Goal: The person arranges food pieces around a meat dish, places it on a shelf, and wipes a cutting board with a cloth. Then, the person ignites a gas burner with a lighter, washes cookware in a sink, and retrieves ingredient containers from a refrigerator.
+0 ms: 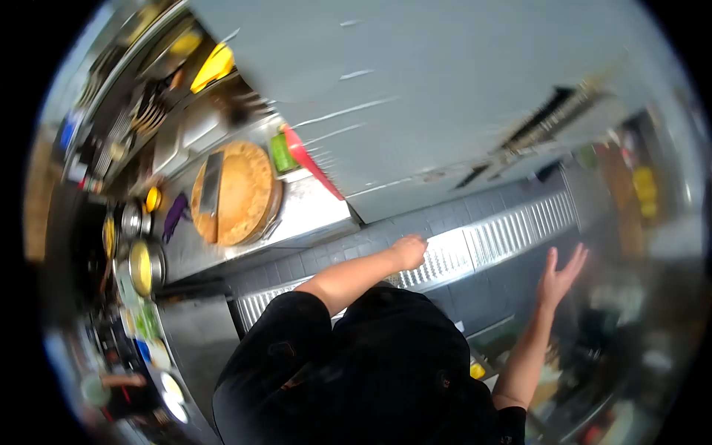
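My left hand (410, 252) is held out in front of my body above the metal floor grating (482, 241), its fingers curled closed; whether anything is inside is hidden. Off to the right, my right hand (561, 278) is raised with its fingers spread and nothing in it. Both hands are apart from each other and from the counter. On the steel counter (304, 211) at the left, a cleaver (211, 185) lies on a round wooden chopping block (245, 193). A purple cloth (175, 215) is beside the block.
A large grey panel (445, 96) rises beyond the counter. Near the block are a red object (308, 159) and a green item (282, 153). Metal bowls (147, 268) stand at the left, and a shelf with containers (204, 126) is behind. The right side is blurred.
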A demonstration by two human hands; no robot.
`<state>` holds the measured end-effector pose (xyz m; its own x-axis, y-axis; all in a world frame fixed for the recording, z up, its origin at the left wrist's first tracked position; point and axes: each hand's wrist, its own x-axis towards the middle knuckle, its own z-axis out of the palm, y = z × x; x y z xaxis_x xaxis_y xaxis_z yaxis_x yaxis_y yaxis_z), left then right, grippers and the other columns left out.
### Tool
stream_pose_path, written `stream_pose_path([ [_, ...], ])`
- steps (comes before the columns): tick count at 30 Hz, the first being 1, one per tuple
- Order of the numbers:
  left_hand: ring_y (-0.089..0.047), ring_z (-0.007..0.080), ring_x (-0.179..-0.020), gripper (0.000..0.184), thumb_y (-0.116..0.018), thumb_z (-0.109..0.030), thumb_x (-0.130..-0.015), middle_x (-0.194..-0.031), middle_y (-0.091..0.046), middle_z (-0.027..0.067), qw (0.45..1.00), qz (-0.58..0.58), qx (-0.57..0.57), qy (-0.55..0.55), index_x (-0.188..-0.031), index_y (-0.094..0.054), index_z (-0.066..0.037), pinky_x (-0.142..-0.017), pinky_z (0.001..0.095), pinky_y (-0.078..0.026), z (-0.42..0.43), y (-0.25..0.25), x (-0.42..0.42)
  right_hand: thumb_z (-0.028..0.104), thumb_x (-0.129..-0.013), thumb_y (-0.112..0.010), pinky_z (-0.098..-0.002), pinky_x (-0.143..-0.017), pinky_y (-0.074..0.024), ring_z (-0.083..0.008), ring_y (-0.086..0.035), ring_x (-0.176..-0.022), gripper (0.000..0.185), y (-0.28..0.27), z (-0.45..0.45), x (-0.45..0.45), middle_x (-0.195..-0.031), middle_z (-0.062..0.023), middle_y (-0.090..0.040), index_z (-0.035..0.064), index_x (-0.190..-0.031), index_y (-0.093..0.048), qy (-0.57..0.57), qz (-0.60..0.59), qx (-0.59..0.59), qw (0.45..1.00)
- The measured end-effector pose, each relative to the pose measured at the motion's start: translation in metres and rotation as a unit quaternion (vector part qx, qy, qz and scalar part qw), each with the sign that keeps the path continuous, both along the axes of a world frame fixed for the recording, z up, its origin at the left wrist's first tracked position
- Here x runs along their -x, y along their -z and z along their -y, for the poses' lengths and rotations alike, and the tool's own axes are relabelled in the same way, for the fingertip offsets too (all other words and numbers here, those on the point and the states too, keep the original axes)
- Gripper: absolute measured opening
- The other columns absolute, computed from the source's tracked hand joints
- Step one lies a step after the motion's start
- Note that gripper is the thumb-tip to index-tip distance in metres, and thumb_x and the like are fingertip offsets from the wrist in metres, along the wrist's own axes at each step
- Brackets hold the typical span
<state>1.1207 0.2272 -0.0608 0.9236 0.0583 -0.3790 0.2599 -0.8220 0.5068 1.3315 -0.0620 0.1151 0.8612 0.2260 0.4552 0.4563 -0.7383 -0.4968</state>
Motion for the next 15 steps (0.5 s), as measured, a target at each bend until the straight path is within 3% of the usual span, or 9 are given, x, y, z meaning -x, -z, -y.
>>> stream_pose_path([
  [4,-0.058,0.0391,-0.117,0.036,-0.065,-0.018,-0.084,-0.120,-0.062,0.0241,0.985,-0.086,0.002,-0.147,-0.114,-0.065,0.002,-0.102,0.0457,-0.048,-0.037,0.030,0.091,0.033,-0.096,-0.066,-0.0420,-0.119,-0.0248,-0.0337,-0.032,-0.146,0.067,-0.013,-0.056,-0.122,-0.156,-0.0227,-0.035,-0.0015,-0.148,-0.041,-0.053,-0.027,-0.079,0.995],
  [7,-0.058,0.0376,-0.120,0.040,-0.062,-0.023,-0.086,-0.128,-0.060,0.0236,0.938,-0.170,-0.013,-0.302,-0.120,-0.063,-0.001,-0.103,0.0441,-0.047,-0.036,0.046,0.168,0.052,-0.097,-0.058,-0.0423,-0.119,-0.0257,-0.0356,-0.035,-0.144,0.079,-0.015,-0.089,-0.219,-0.155,-0.0236,-0.038,-0.0046,-0.148,-0.039,-0.086,-0.072,-0.105,0.988],
  [10,-0.058,0.0373,-0.122,0.043,-0.058,-0.024,-0.088,-0.133,-0.058,0.0231,0.815,-0.267,-0.025,-0.514,-0.123,-0.061,-0.001,-0.104,0.0432,-0.047,-0.002,0.056,0.233,0.055,-0.099,-0.049,-0.0429,-0.119,-0.0274,-0.0362,-0.040,-0.140,0.077,0.022,-0.104,-0.345,-0.155,-0.0224,-0.037,-0.0030,-0.149,-0.038,-0.136,-0.072,-0.124,0.980],
  [11,-0.058,0.0375,-0.122,0.043,-0.057,-0.024,-0.088,-0.133,-0.058,0.0231,0.762,-0.279,-0.016,-0.584,-0.124,-0.061,-0.001,-0.104,0.0431,-0.047,0.017,0.054,0.244,0.053,-0.100,-0.048,-0.0429,-0.118,-0.0280,-0.0349,-0.041,-0.139,0.075,0.042,-0.112,-0.385,-0.156,-0.0197,-0.037,-0.0016,-0.150,-0.037,-0.188,-0.063,-0.200,0.960],
  [12,-0.057,0.0377,-0.123,0.043,-0.056,-0.024,-0.088,-0.134,-0.057,0.0231,0.704,-0.289,-0.002,-0.649,-0.124,-0.061,-0.001,-0.104,0.0431,-0.047,0.045,0.058,0.253,0.051,-0.100,-0.047,-0.0435,-0.118,-0.0278,-0.0336,-0.040,-0.140,0.073,-0.013,-0.154,-0.318,-0.157,-0.0175,-0.036,-0.0001,-0.151,-0.035,-0.091,-0.201,-0.371,0.902],
  [13,-0.059,0.0386,-0.119,0.043,-0.057,-0.027,-0.088,-0.128,-0.061,0.0245,0.659,-0.242,-0.038,-0.711,-0.121,-0.063,0.000,-0.102,0.0445,-0.048,0.083,0.087,0.265,0.052,-0.100,-0.047,-0.0440,-0.120,-0.0255,-0.0327,-0.038,-0.142,0.075,-0.031,-0.169,-0.301,-0.158,-0.0167,-0.035,0.0004,-0.153,-0.033,-0.088,-0.179,-0.353,0.914],
  [15,-0.062,0.0391,-0.113,0.042,-0.060,-0.031,-0.087,-0.120,-0.065,0.0258,0.555,-0.189,0.029,-0.809,-0.114,-0.066,0.002,-0.097,0.0459,-0.050,0.158,0.056,0.239,0.052,-0.100,-0.047,-0.0437,-0.121,-0.0227,-0.0319,-0.036,-0.143,0.076,-0.016,-0.179,-0.323,-0.160,-0.0159,-0.032,0.0015,-0.154,-0.030,-0.130,-0.202,-0.366,0.899],
])
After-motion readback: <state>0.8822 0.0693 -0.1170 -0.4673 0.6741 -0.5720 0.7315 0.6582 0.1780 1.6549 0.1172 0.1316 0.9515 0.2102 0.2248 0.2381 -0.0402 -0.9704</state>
